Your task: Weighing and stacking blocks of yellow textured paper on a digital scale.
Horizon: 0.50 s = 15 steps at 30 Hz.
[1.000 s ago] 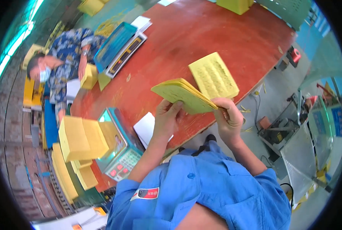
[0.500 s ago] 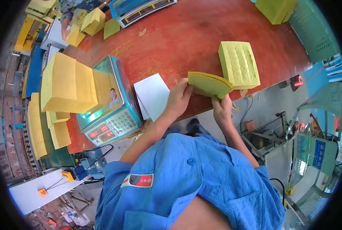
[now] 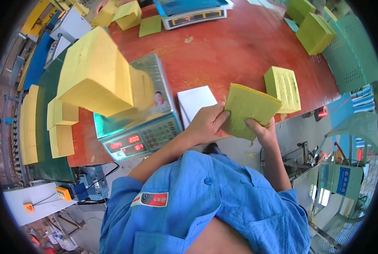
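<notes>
Here, our left hand (image 3: 208,120) and right hand (image 3: 265,132) both pinch the yellow sheets (image 3: 250,108), the yellow block (image 3: 284,89) lying just beyond, nearer our right.

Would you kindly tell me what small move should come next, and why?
The left hand and right hand both grip the thin stack of yellow sheets, whose lower end appears past the near edge of the red table; I would perhaps shift it farther over the tabletop before loosening either grip.
</notes>
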### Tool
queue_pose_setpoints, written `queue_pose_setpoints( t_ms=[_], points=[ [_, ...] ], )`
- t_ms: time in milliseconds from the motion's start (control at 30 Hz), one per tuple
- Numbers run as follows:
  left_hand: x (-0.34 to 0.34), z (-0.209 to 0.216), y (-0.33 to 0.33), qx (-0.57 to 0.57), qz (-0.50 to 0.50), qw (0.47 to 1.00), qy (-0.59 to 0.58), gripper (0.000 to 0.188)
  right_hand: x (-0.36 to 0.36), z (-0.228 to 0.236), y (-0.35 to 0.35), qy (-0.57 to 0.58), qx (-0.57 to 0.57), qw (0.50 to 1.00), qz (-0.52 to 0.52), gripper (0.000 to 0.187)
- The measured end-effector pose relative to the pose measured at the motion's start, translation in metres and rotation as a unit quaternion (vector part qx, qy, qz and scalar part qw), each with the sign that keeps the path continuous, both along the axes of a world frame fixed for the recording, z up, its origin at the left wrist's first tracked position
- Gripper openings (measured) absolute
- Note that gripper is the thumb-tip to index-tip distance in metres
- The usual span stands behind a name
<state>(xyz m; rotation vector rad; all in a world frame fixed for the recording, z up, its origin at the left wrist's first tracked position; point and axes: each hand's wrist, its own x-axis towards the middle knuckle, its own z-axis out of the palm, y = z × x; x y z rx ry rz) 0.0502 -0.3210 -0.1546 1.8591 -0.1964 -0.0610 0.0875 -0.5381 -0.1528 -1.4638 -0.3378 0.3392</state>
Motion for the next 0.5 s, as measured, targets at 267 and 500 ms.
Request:
queue_pose_setpoints(
  t_ms=[267,500],
  points=[
    [-0.072,0.045,0.103,0.1,0.045,0.978,-0.179,0.02,-0.044,0.03,0.093,-0.071,0.012,0.994,-0.079,0.038],
    [-0.138,0.132,0.173,0.246,-0.007,0.945,-0.215,0.02,-0.104,0.202,0.173,-0.702,-0.279,0.653,0.062,0.056]
  ],
)
